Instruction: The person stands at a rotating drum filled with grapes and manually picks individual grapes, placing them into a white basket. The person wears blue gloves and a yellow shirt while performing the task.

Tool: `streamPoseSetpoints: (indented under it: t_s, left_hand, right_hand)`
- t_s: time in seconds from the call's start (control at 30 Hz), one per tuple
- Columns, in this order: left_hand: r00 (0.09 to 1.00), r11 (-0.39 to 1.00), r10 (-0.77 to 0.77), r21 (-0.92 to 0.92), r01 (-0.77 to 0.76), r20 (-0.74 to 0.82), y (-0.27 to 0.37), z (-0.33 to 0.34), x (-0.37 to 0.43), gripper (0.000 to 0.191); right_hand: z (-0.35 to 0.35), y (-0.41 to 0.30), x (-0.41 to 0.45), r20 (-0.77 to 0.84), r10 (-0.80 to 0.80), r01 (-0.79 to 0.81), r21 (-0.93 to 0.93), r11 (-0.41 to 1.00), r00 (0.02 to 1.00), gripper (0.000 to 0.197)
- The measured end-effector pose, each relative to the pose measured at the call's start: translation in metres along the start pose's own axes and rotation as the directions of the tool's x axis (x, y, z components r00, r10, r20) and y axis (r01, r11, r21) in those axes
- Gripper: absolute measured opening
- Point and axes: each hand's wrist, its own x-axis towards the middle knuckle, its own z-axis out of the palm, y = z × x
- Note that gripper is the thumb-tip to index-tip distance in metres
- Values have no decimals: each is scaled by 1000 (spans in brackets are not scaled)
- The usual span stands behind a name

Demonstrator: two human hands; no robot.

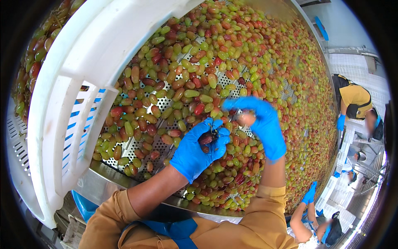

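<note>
My left hand, in a blue glove, is cupped palm up over the grapes. Its curled fingers hold several dark, shrivelled-looking grapes. To its right, my right hand, also blue-gloved, reaches over the same layer with fingers bent toward the left hand. Motion blurs it, and a pinkish-orange patch shows at its thumb side; whether that is a grape or a bare thumb is unclear. Loose green and red grapes cover a perforated metal surface beneath both hands.
A white slotted plastic crate rises at the left, with grape bunches beyond its wall. A metal rim runs along my side. Across the surface, a person in a yellow top and another person's gloved hands are near the far edge.
</note>
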Motion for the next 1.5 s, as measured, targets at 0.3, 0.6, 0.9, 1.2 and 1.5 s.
streamPoseSetpoints:
  t_s: [0.3, 0.6, 0.9, 1.2, 1.5]
  left_hand:
    - [976, 995, -95, 37, 90, 197, 19, -9, -4, 24]
    - [987, 994, -98, 64, 91, 129, 40, 2, -14, 26]
    - [982, 991, -70, 122, 49, 177, 58, 6, -20, 26]
    - [990, 997, 60, 48, -66, 125, 78, 2, -24, 30]
    - [974, 995, -87, 62, 76, 208, 100, 5, -28, 28]
  right_hand:
    - [-51, 107, 21, -411, -87, -230, -658, 717, 907, 50]
    - [14, 54, -25, -311, 91, -251, -524, 814, 946, 40]
    - [-11, 22, 44, -433, 29, -248, -459, 853, 901, 19]
    - [29, -30, 72, -22, -19, 18, -48, 999, 1000, 21]
    - [-22, 73, 100, -439, -4, -347, -717, 604, 898, 35]
